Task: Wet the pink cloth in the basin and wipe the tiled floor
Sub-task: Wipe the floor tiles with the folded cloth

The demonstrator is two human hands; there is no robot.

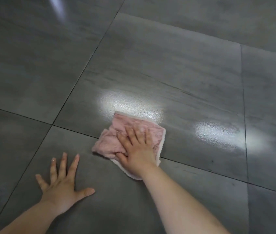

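Observation:
The pink cloth (112,141) lies crumpled on the grey tiled floor (167,68), across a dark grout line near the middle of the view. My right hand (138,150) presses flat on top of the cloth, fingers spread and straight, thumb against its near edge. My left hand (61,184) rests palm down on the bare tile to the left of the cloth, fingers splayed, holding nothing. The basin is not in view.
Large grey tiles with thin dark grout lines fill the whole view. A wet sheen with bright light reflections (218,132) covers the tiles beyond and to the right of the cloth. The tiles at the left look duller.

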